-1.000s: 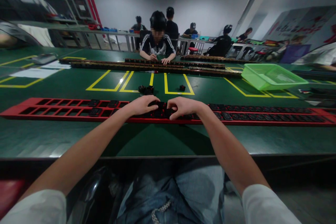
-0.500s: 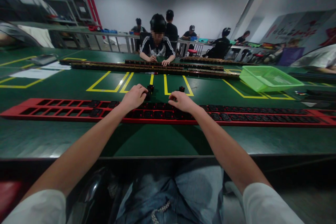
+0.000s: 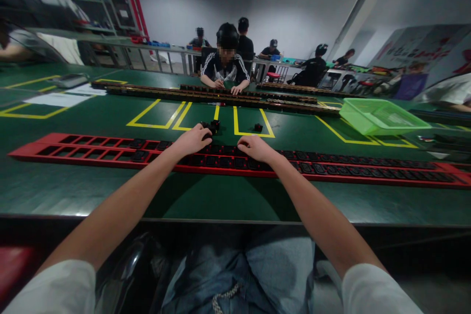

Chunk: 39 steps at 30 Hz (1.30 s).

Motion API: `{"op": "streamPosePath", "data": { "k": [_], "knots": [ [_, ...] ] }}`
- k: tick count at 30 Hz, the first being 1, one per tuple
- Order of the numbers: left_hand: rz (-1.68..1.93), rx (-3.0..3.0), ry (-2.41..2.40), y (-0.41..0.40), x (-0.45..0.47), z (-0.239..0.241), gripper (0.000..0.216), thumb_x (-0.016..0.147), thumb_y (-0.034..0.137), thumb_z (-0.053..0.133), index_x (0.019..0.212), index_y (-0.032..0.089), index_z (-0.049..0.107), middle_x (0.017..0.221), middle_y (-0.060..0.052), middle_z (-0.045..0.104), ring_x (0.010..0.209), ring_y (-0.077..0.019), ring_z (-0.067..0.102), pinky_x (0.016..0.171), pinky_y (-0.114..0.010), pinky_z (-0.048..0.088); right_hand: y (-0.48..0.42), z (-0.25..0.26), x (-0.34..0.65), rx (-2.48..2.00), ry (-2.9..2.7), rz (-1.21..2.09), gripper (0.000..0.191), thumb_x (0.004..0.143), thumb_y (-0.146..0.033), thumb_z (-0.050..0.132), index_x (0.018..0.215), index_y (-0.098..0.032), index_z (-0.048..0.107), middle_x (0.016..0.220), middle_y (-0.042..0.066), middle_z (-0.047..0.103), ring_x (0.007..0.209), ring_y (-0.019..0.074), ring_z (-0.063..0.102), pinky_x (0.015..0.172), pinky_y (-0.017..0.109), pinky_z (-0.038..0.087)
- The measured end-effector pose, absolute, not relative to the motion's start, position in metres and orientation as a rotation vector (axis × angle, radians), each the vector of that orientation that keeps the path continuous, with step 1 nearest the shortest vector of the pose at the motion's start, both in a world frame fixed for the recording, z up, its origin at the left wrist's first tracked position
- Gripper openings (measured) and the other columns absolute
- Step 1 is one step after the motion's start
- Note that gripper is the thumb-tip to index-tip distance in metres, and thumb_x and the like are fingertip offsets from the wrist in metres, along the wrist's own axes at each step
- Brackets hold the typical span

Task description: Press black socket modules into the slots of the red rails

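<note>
A long red frame (image 3: pixel 91 153) with two rows of square openings lies across the table in front of me. Small black square parts (image 3: pixel 225 161) sit in many of its openings. Over the frame's far edge is my left hand (image 3: pixel 192 140), its fingers curled and closed beside a cluster of loose black parts (image 3: pixel 215 126); its fingertips hide whatever they hold. My right hand (image 3: pixel 256 148) rests over the frame's middle, thumb and fingers drawn together, and what is under them is hidden. A single loose black part (image 3: pixel 258 127) lies just beyond it.
A green basket (image 3: pixel 382 115) stands at the right. Long dark strips (image 3: pixel 221 95) lie across the table, where a co-worker (image 3: pixel 226 61) sits opposite. Papers (image 3: pixel 61 99) and a grey object (image 3: pixel 71 80) lie at left. Yellow tape marks the green table (image 3: pixel 110 191).
My left hand has drawn slightly back from the loose black parts toward the red frame. My right hand has lowered a little over the frame. The view has shifted slightly.
</note>
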State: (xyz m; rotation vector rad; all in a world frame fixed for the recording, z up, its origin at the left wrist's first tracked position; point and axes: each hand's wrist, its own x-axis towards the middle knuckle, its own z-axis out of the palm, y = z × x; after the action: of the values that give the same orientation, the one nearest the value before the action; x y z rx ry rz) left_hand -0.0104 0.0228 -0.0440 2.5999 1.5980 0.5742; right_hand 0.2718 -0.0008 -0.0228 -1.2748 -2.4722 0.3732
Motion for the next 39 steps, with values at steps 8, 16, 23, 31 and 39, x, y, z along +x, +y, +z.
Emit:
{"op": "streamPosePath", "data": {
  "k": [8,16,23,31,39],
  "knots": [
    [0.485,2.652,1.342,0.032,-0.012,-0.047,0.045,0.099,0.047,0.036,0.119,0.021,0.067,0.112,-0.011,0.068,0.103,-0.0238,0.064,0.097,-0.038,0.049,0.0,-0.026,0.274,-1.232,-2.491,0.36,0.023,0.096,-0.028,0.053,0.097,-0.016,0.073,0.095,0.008,0.073,0.083,0.0198,0.063,0.077,0.031,0.044],
    [0.822,2.51,1.405,0.037,-0.03,-0.026,0.024,0.083,0.039,0.064,0.097,0.02,0.057,0.097,-0.007,0.065,0.089,-0.0212,0.06,0.085,-0.037,0.05,0.0,-0.024,0.274,-1.25,-2.495,0.383,0.022,0.096,-0.028,0.053,0.096,-0.017,0.072,0.095,0.008,0.072,0.084,0.0198,0.063,0.077,0.031,0.044],
    [1.024,2.226,1.484,0.03,-0.078,-0.009,0.04,0.076,0.039,0.072,0.105,0.02,0.051,0.107,-0.007,0.066,0.09,-0.0194,0.063,0.084,-0.036,0.052,0.003,-0.029,0.275,-1.256,-2.471,0.389,0.021,0.095,-0.026,0.054,0.092,-0.017,0.072,0.09,0.006,0.072,0.08,0.0184,0.062,0.074,0.03,0.043],
    [0.916,2.407,1.374,0.019,-0.108,-0.021,0.048,0.074,0.039,0.069,0.117,0.018,0.063,0.112,-0.008,0.063,0.102,-0.0219,0.061,0.096,-0.04,0.052,0.004,-0.027,0.275,-1.287,-2.457,0.386,0.023,0.094,-0.029,0.054,0.093,-0.018,0.074,0.092,0.007,0.073,0.08,0.0192,0.062,0.075,0.031,0.044],
    [0.966,2.405,1.211,0.013,-0.104,-0.015,0.035,0.074,0.034,0.066,0.104,0.016,0.062,0.119,-0.01,0.065,0.105,-0.0212,0.063,0.099,-0.038,0.051,0.002,-0.022,0.274,-1.345,-2.464,0.364,0.022,0.095,-0.028,0.055,0.093,-0.018,0.074,0.095,0.008,0.074,0.086,0.0209,0.065,0.08,0.032,0.047]
  ]
}}
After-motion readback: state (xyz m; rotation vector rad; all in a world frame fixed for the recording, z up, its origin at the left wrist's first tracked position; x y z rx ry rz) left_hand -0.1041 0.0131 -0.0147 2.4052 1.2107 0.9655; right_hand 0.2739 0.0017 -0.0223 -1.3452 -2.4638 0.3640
